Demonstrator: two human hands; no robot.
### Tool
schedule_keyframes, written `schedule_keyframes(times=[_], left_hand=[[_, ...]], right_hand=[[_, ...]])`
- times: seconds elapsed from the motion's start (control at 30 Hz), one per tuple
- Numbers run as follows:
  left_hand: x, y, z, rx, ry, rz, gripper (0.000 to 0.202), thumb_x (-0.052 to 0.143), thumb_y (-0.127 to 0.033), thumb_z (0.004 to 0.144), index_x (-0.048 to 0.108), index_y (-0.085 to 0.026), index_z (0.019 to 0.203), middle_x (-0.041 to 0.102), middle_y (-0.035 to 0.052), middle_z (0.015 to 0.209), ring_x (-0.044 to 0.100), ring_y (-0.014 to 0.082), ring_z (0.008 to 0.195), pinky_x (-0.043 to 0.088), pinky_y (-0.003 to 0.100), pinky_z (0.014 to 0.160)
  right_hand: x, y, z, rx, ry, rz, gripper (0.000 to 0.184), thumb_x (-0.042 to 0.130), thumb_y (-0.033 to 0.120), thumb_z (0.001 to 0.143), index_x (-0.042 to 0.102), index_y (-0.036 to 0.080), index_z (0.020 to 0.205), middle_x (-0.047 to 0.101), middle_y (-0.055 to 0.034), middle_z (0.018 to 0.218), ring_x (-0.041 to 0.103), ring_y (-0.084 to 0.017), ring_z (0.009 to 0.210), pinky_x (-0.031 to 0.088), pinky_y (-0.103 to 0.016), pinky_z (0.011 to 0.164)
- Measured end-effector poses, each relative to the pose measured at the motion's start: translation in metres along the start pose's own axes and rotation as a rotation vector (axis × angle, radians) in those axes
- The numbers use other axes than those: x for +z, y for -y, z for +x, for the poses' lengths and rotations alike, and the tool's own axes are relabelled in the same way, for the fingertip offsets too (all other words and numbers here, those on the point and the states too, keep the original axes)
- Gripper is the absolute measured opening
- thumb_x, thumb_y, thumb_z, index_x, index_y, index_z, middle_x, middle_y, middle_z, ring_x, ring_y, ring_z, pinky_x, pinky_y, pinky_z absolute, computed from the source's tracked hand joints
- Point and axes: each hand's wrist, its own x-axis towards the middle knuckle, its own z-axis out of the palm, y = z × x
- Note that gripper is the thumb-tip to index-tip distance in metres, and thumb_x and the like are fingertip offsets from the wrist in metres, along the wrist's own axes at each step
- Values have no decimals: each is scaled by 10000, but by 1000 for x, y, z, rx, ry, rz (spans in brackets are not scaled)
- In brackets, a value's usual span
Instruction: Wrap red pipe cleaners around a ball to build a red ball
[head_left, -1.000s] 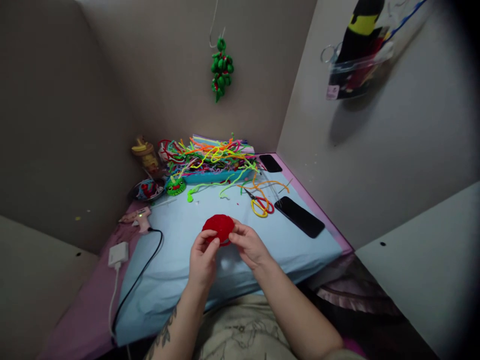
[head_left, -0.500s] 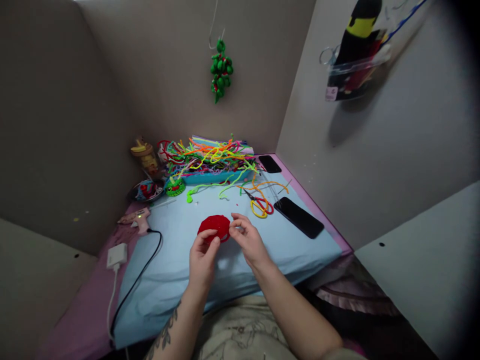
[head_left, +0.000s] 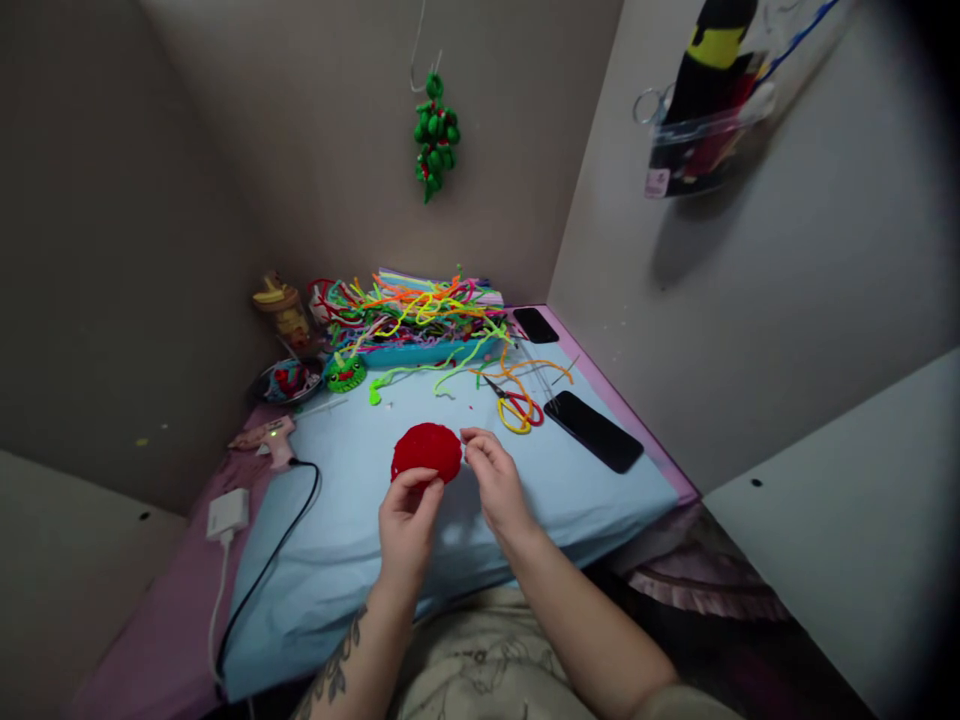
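Observation:
My left hand pinches the lower edge of a round red fuzzy piece and holds it up above the light blue cushion. My right hand is beside the red piece on its right, fingers curled with the fingertips pinched at its edge. What those fingertips grip is too small to make out.
A heap of coloured pipe cleaners lies at the back. Scissors and two black phones lie to the right. A pink glue gun, its black cord and a white charger sit left. A green ornament hangs above.
The red piece has shifted slightly left and now faces the camera more fully. My right hand has slid from gripping its right side to pinching at its edge.

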Motion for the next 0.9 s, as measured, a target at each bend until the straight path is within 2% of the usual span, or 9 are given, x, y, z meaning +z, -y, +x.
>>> schedule_keyframes(times=[0.17,0.23,0.33,0.5,0.67,0.77,0.9], left_hand=[[0,-2,6,-135,-26,-290,232,744,-305,645,638,-199,821,662,8,848,611,150,794,471,286,773],[-2,-4,9,-138,-8,-275,224,752,-291,635,640,-190,800,658,12,827,605,147,774,468,271,749],[-5,-3,10,-96,34,-155,180,755,-266,631,654,-181,753,653,10,768,587,141,735,458,249,717],[-5,0,7,-79,72,-106,135,733,-251,664,670,-187,766,657,11,773,584,142,748,453,249,727],[-5,-1,6,-93,97,-71,125,733,-241,669,670,-189,764,661,8,772,588,139,746,455,246,729],[-5,0,8,-114,60,-113,152,740,-240,656,667,-181,776,658,12,781,586,137,748,456,248,725],[0,1,10,-219,-1,-297,219,763,-253,610,652,-176,782,656,11,806,599,143,768,467,271,739]], right_hand=[[-2,9,-2,-36,27,17,158,506,345,841,557,205,786,547,-71,1127,520,-192,1035,411,-305,838],[-4,15,-2,-62,57,-69,151,571,363,804,571,211,800,532,-81,1152,511,-207,1062,415,-312,829],[-6,20,-2,-59,64,-195,152,634,343,750,583,205,711,543,-82,1124,509,-224,1066,414,-319,822],[-5,16,0,47,43,-106,159,562,278,772,564,194,637,571,-68,1050,546,-200,993,430,-282,739],[-7,16,1,24,81,-170,113,544,233,771,613,192,691,563,-70,1081,545,-197,1019,425,-286,769],[-8,15,2,25,86,-144,148,549,247,777,617,191,659,578,-69,1054,560,-192,975,428,-281,752],[-5,7,1,41,57,-6,160,568,277,776,610,193,646,587,-62,1023,561,-183,936,436,-285,781]])
